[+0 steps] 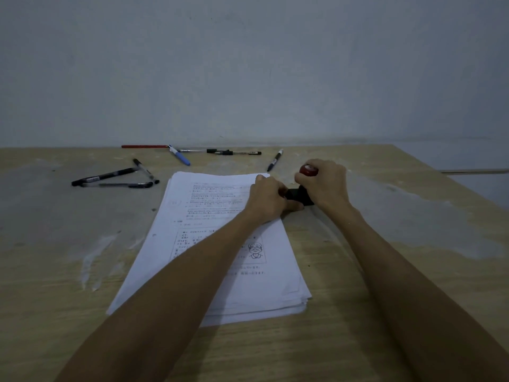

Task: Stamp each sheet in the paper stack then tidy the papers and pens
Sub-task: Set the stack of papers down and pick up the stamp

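Inking step, judged: right hand, fingers curled round the red-topped stamp, presses it into the black ink pad gripped by the left hand beside the paper stack; next, stamp the top sheet squarely.

A slightly fanned stack of printed white sheets lies mid-table, a red-topped stamp on a black base stands upright just beside its far right corner, and pens lie scattered toward the table's far edge.
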